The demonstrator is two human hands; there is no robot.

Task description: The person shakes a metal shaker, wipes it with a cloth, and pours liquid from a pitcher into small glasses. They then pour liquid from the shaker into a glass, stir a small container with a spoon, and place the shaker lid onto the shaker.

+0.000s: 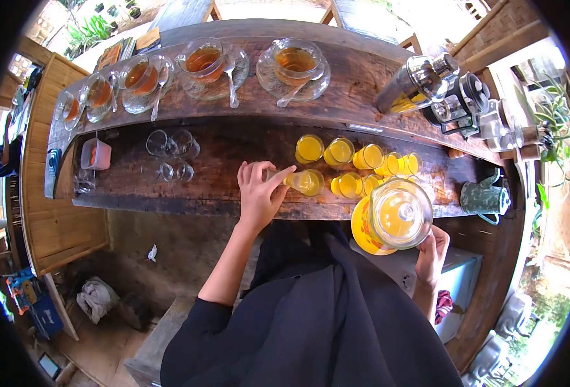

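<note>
My left hand point(259, 193) reaches over the lower wooden shelf, thumb and fingers closed around the side of a small glass point(307, 183) with yellow drink in it. My right hand point(432, 257) grips the handle side of a clear glass pitcher point(398, 216), held at the front edge of the shelf. Yellow liquid shows through the pitcher's wall, and its round mouth faces up toward me. Behind and beside it stand several small glasses of yellow drink point(340, 151), set in two rough rows. The pitcher partly covers the nearest ones.
Along the upper counter point(343, 77) are several cups of brown tea point(296, 59) on glass saucers with spoons. Upturned or standing clear glasses point(169, 143) and a pink plastic container point(96, 155) are at left. A metal shaker point(420, 80), a French press point(462, 103) and a green enamel pot point(485, 195) stand at right.
</note>
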